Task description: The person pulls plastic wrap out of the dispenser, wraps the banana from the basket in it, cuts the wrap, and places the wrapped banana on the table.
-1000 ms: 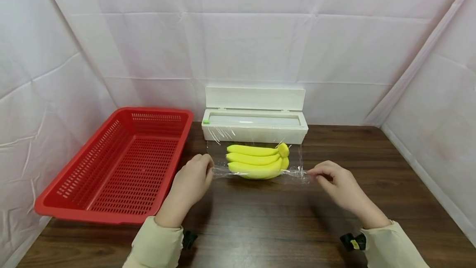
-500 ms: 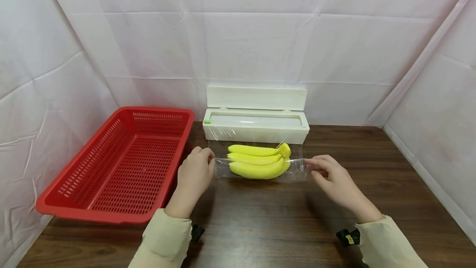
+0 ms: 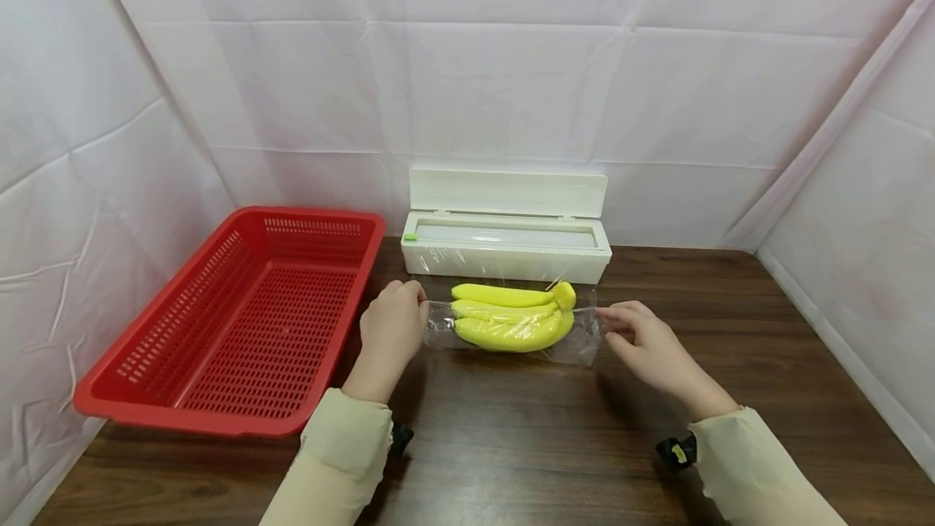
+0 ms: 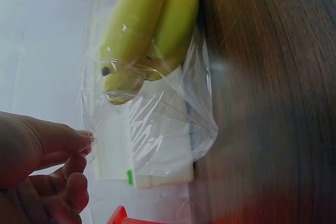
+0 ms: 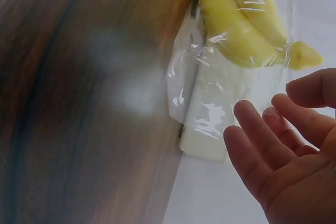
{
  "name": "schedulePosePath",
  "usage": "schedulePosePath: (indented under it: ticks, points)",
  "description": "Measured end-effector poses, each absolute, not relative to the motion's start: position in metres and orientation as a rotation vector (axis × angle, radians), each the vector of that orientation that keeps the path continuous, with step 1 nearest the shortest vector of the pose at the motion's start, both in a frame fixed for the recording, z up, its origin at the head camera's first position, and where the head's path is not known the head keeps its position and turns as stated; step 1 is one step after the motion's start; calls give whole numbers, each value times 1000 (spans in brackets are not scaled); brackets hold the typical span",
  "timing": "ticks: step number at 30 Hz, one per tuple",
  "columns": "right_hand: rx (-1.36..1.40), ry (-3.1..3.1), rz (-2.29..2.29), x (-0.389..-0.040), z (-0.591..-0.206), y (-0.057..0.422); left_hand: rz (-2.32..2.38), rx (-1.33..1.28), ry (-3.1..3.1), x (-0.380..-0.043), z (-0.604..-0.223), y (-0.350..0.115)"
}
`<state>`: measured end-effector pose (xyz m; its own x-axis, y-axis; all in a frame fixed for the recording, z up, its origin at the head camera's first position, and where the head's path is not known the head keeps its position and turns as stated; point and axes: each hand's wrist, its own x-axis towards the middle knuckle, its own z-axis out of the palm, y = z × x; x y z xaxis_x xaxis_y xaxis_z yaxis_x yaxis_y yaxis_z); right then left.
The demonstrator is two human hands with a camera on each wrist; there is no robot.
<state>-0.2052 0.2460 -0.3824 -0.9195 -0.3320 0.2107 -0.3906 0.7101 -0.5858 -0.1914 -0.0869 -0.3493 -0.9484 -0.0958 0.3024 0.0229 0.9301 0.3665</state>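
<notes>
A bunch of yellow bananas (image 3: 514, 331) lies at mid-table on clear plastic wrap (image 3: 582, 347), its stem end to the right. The wrap's front part is folded up over the nearer bananas. My left hand (image 3: 394, 319) pinches the film's left corner between thumb and fingertips, as the left wrist view shows. At the other corner, my right hand (image 3: 646, 343) holds the film's edge by thumb and forefinger, the other fingers (image 5: 257, 140) loosely bent. Just behind the bananas stands a white wrap dispenser (image 3: 504, 262) with its lid raised; film clings to its front.
A red perforated basket (image 3: 343, 331) stands on the left, close to my left forearm. White cloth walls (image 3: 497, 96) close off the back and both sides of the dark wooden table (image 3: 526, 445).
Both hands have moved away from me, drawing the film's front edge back over the nearer bananas. The bananas, dispenser and basket stay in place.
</notes>
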Motion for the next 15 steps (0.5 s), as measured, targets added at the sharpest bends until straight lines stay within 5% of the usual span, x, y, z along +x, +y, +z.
schedulePosePath:
  ticks: [15]
  points:
    - [552, -2926, 974, -214, -387, 246, -503, 113, -2953, -211, -359, -87]
